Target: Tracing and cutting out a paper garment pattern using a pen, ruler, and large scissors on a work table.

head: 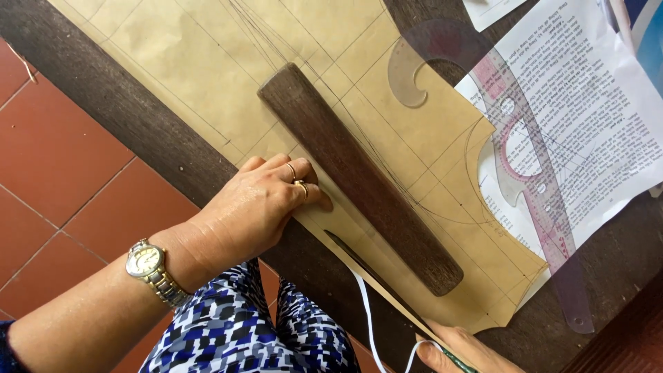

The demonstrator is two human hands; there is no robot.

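Your left hand (259,200) lies flat on the brown paper (207,62) beside the wooden bar (359,179), holding nothing. Your right hand (459,352) pinches a pencil (456,359). If the paper slides on the bench (138,124), your line could go crooked.

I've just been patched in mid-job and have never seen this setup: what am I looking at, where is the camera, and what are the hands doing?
One head-worn camera looks down at a person's bare hands. The left hand, wearing rings and a wristwatch, presses flat on a tan paper pattern sheet beside a long dark wooden bar lying on it. The right hand, at the bottom edge, holds a thin green tool; its tip is out of view. A clear plastic curve ruler lies on printed white paper on the dark wooden table.
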